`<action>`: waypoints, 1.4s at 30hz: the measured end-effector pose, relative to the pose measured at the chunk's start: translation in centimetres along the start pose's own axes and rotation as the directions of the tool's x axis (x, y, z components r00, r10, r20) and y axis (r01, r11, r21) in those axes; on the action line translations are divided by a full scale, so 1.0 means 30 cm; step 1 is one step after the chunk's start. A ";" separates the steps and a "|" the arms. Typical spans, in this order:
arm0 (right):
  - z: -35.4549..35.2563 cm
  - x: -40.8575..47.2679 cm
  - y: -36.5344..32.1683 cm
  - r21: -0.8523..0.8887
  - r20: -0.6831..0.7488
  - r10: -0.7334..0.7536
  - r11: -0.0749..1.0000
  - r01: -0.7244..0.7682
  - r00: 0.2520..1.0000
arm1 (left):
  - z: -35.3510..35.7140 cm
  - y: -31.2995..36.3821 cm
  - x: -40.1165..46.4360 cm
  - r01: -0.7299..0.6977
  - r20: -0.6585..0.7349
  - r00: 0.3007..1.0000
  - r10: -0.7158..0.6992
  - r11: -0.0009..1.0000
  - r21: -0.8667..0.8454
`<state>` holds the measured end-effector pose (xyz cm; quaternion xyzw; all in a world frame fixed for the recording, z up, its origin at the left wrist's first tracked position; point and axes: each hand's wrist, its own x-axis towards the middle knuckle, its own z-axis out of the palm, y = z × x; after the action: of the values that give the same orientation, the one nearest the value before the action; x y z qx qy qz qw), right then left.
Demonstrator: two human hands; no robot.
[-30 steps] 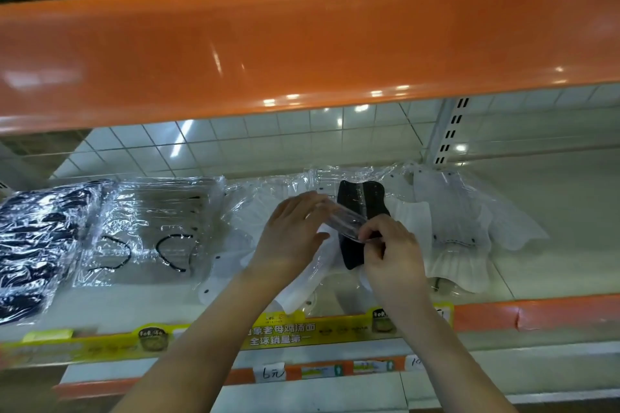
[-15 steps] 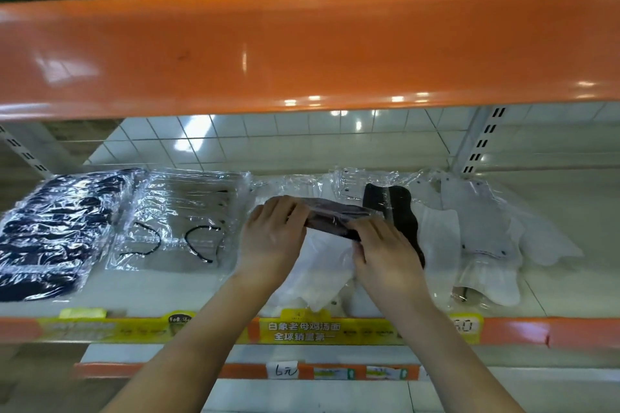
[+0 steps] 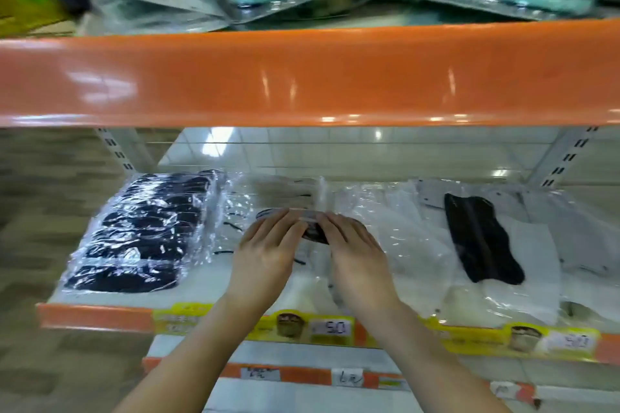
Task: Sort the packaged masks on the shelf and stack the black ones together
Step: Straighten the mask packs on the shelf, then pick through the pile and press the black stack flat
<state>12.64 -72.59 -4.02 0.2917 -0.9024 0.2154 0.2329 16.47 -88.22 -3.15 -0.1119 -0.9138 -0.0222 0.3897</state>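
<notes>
We judged the likeliest slip to be the slick wrapper: our left hand [image 3: 265, 255] and right hand [image 3: 355, 258] both pinched the black packaged mask [image 3: 313, 231] by its clear top edge only, fingers curled over it, so the bag could slide out or sag before it reached the black stack [image 3: 141, 231] at the left end of the shelf [image 3: 100, 313]. Setting it down askew might also nudge that glossy stack, which already leaned toward the shelf lip. The clear packets with black loops [image 3: 235, 228] lay between our hands and the stack, and dragging across them could scatter them. The held mask looked dark and folded inside crinkled, shiny film, mostly hidden behind our fingers. Another black mask [image 3: 479, 238] lay on the white masks [image 3: 523, 282] to the right, unsorted.
</notes>
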 end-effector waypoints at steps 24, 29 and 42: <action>0.381 0.086 -0.741 0.041 0.267 -0.162 0.987 0.157 0.950 | -0.269 -0.702 -0.484 0.280 0.352 0.879 -0.321 0.946 0.165; 0.429 0.101 -0.804 0.018 0.275 -0.142 0.990 0.143 0.951 | -0.276 -0.787 -0.508 0.285 0.349 0.878 -0.329 0.943 0.173; 0.496 0.052 -0.784 -0.027 0.259 -0.080 0.996 0.090 0.963 | -0.268 -0.835 -0.562 0.384 0.478 0.789 -0.387 0.917 0.110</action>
<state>21.88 -98.40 -9.11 0.3513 -0.9155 0.1480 0.1285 27.90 -116.80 -8.48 0.0762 -0.9858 -0.0688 0.1330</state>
